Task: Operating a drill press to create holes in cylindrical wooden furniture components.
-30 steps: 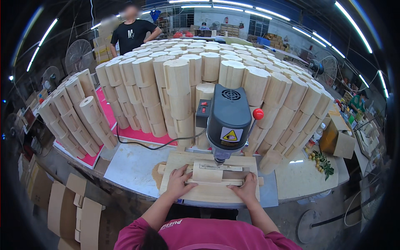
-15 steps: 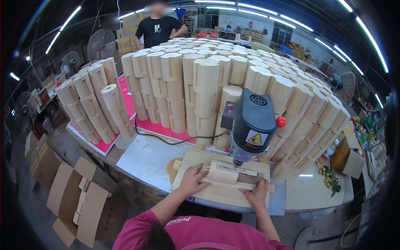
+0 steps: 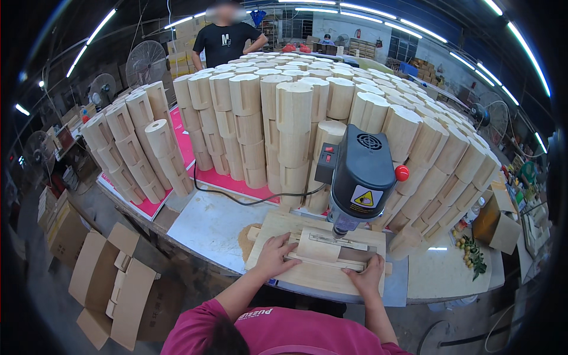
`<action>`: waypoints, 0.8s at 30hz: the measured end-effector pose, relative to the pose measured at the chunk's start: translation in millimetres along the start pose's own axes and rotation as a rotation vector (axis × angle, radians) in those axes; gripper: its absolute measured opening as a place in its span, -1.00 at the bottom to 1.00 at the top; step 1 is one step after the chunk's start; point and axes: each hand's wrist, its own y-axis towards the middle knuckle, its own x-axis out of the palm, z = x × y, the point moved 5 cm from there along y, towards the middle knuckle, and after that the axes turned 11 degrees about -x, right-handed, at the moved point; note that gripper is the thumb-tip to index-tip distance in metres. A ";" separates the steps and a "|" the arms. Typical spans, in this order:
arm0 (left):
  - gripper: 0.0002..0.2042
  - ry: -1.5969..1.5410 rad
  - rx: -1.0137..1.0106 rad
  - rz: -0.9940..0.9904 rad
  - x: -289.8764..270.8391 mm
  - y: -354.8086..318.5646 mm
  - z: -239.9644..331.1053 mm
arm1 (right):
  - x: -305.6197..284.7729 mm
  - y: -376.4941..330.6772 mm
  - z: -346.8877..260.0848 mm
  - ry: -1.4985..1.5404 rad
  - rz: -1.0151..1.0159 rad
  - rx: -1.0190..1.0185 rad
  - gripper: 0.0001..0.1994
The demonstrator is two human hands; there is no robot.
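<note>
A pale wooden cylinder (image 3: pixel 320 244) lies on its side in a wooden jig (image 3: pixel 315 271), beneath the chuck (image 3: pixel 339 230) of a dark bench drill press (image 3: pixel 362 168). My left hand (image 3: pixel 274 257) grips the jig at the cylinder's left end, its thumb along the near rail and fingers on the far side. At the other end, my right hand (image 3: pixel 368 276) closes around the jig beside a grey-brown strip (image 3: pixel 355 255), thumb on the near rail. Whether the fingertips touch the cylinder itself is hard to make out.
Stacked wooden cylinders (image 3: pixel 294 112) crowd the table behind the drill. A black cable (image 3: pixel 236 203) runs left from it, past a sawdust pile (image 3: pixel 247 241). An open cardboard box (image 3: pixel 112 290) stands lower left; fruit with leaves (image 3: pixel 471 255) lies right. A person (image 3: pixel 226 41) stands beyond.
Both hands keep their places on the jig, and the cylinder stays beneath the chuck. The whole view has shifted very slightly.
</note>
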 end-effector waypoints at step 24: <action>-0.52 -0.098 0.064 -0.072 11.4 7.2 12.0 | -8.0 -1.6 6.5 -0.038 -0.021 0.031 -0.17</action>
